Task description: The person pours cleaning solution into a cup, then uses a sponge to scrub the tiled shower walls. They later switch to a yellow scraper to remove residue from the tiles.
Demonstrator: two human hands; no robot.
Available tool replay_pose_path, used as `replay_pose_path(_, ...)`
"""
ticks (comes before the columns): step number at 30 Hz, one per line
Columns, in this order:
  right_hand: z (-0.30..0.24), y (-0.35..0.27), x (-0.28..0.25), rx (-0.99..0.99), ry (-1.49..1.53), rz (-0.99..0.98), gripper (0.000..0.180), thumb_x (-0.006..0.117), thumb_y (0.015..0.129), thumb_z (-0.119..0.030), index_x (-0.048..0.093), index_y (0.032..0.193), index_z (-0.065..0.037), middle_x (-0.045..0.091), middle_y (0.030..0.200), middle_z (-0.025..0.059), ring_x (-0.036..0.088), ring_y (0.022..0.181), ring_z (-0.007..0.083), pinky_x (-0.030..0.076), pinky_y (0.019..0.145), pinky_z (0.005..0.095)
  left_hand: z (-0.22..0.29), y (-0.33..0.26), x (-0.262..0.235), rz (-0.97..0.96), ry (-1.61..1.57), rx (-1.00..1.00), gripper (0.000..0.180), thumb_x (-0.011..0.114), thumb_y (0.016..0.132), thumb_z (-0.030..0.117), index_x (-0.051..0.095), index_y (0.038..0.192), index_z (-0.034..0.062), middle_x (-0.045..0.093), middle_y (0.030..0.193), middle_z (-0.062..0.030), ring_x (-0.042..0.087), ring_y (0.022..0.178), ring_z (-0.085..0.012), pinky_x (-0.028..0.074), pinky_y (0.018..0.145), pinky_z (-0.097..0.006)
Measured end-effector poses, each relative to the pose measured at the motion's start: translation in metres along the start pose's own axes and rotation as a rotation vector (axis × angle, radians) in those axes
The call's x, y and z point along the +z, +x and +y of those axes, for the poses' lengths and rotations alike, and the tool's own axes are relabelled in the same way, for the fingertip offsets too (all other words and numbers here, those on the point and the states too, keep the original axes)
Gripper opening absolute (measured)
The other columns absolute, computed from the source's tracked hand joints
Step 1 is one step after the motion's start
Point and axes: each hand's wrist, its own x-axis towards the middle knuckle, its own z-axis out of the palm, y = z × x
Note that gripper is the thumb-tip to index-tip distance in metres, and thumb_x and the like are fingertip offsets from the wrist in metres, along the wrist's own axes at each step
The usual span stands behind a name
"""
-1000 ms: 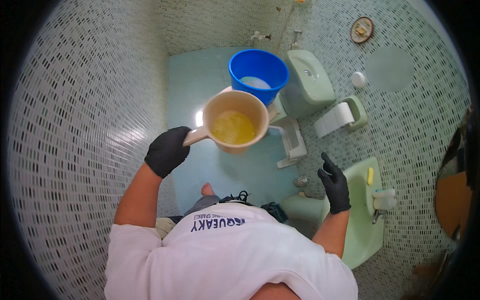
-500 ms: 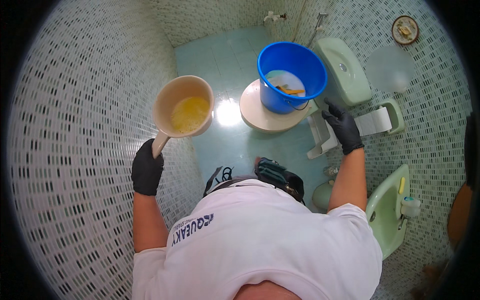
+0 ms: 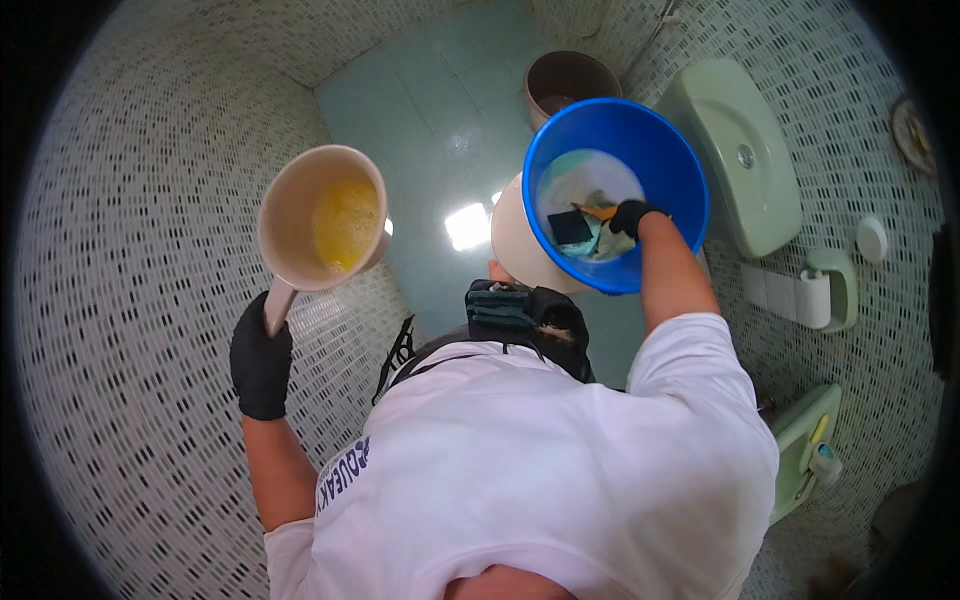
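Note:
My left hand (image 3: 262, 358), in a black glove, is closed round the handle of a beige dipper (image 3: 283, 245). Yellow, foamy liquid (image 3: 343, 222) lies in the dipper, which is held out by the left wall. Reaching down inside a blue bucket (image 3: 668, 165), my gloved right hand (image 3: 632, 216) has its fingers bent together beside an orange handle (image 3: 598, 211). What the fingers grip is partly hidden. Near them in the bucket are a dark square pad (image 3: 570, 227), pale cloths (image 3: 612, 241) and whitish liquid.
The bucket stands on a round cream toilet lid (image 3: 522, 245), with the green cistern (image 3: 742, 155) to its right. A brown bucket (image 3: 570, 82) is behind. Along the right wall are a toilet-roll holder (image 3: 838, 292) and a green basin (image 3: 800, 440).
My right hand has gone from beside the toilet down into the blue bucket. The dipper has shifted a little left in my left hand. The view has tilted, and the brown bucket now shows.

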Motion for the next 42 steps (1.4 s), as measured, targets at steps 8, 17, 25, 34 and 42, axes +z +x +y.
replay_pose_path(8, -0.034, 0.152, 0.105, 0.032, 0.455, 0.006, 0.085, 0.072, 0.063, -0.019, 0.032, 0.139, -0.018, 0.059, 0.112, 0.0179, 0.057, 0.096, 0.0289, 0.045, 0.083, 0.0392, 0.010, 0.120, -0.017, -0.009, 0.135, 0.016, 0.034, 0.057, 0.076, 0.001, 0.058, 0.110, 0.0029, 0.064, 0.097, -0.0170, 0.062, 0.089, -0.0298, 0.048, 0.079, -0.035)
replay_pose_path(17, -0.050, 0.124, 0.072, 0.146, 0.422, 0.196, 0.067, 0.062, 0.071, -0.023, 0.039, 0.133, -0.015, 0.057, 0.115, 0.0171, 0.055, 0.102, 0.0289, 0.042, 0.088, 0.0393, -0.016, 0.269, -0.003, 0.004, 0.002, 0.232, 0.029, 0.058, 0.075, 0.006, 0.059, 0.104, 0.0061, 0.062, 0.086, -0.0169, 0.060, 0.082, -0.0337, 0.048, 0.070, -0.039)
replay_pose_path(25, -0.058, 0.042, 0.029, 0.252, 0.437, 0.373, 0.053, 0.053, 0.077, -0.026, 0.045, 0.128, -0.012, 0.056, 0.118, 0.0163, 0.053, 0.107, 0.0289, 0.040, 0.092, 0.0394, -0.026, 0.427, 0.004, -0.079, -0.055, 0.454, 0.031, 0.060, 0.071, 0.008, 0.059, 0.101, 0.0066, 0.061, 0.090, -0.0170, 0.059, 0.086, -0.0356, 0.047, 0.074, -0.041)
replay_pose_path(34, -0.058, -0.070, -0.030, 0.501, 0.230, 0.504, 0.044, 0.044, 0.084, -0.030, 0.051, 0.122, -0.009, 0.055, 0.121, 0.0155, 0.051, 0.112, 0.0290, 0.037, 0.096, 0.0395, -0.010, 0.518, -0.015, -0.259, -0.089, 0.420, 0.025, 0.056, 0.074, 0.013, 0.059, 0.098, 0.0083, 0.062, 0.091, -0.0150, 0.060, 0.087, -0.0341, 0.047, 0.075, -0.042)
replay_pose_path(42, -0.081, -0.056, -0.194, 0.193, 0.061, 1.046, 0.026, 0.049, 0.083, -0.025, 0.065, 0.085, -0.006, 0.065, 0.079, 0.0102, 0.061, 0.070, 0.0251, 0.047, 0.066, 0.0371, 0.030, 0.591, 0.000, -0.218, -0.037, 0.464, 0.009, 0.049, 0.075, 0.009, 0.055, 0.082, 0.0069, 0.061, 0.082, -0.0161, 0.058, 0.077, -0.0351, 0.047, 0.067, -0.043)
